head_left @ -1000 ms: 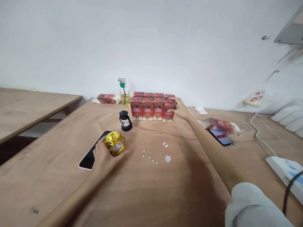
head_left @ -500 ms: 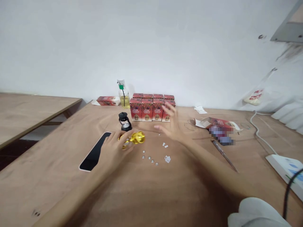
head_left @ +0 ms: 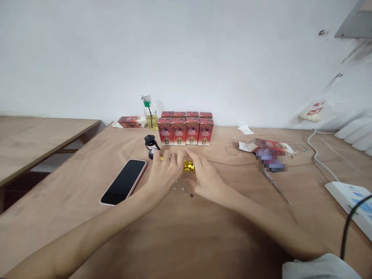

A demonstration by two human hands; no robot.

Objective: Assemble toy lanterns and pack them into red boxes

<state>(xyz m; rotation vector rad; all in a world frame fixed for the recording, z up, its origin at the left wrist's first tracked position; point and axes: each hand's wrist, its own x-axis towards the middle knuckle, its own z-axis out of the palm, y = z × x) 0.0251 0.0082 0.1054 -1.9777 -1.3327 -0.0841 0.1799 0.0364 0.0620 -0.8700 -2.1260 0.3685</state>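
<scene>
Both my hands meet at the middle of the wooden table (head_left: 174, 240) around a small gold lantern (head_left: 188, 166). My left hand (head_left: 164, 174) grips its left side with curled fingers. My right hand (head_left: 205, 176) closes on its right side. Most of the lantern is hidden between them. Several small silver button cells (head_left: 182, 189) lie on the table just below my hands. A small black lantern (head_left: 150, 144) stands just behind my left hand. A row of red boxes (head_left: 186, 130) stands further back.
A black phone in a pink case (head_left: 124, 181) lies left of my hands. A bottle of yellow liquid (head_left: 149, 114) stands by the wall. An opened red box (head_left: 263, 147) and a screwdriver (head_left: 276, 187) lie to the right, and a white power strip (head_left: 350, 201) with cables at the far right.
My right hand left the row of red boxes and came back to the gold lantern. My left hand carried the lantern right, off the phone, toward the table's middle.
</scene>
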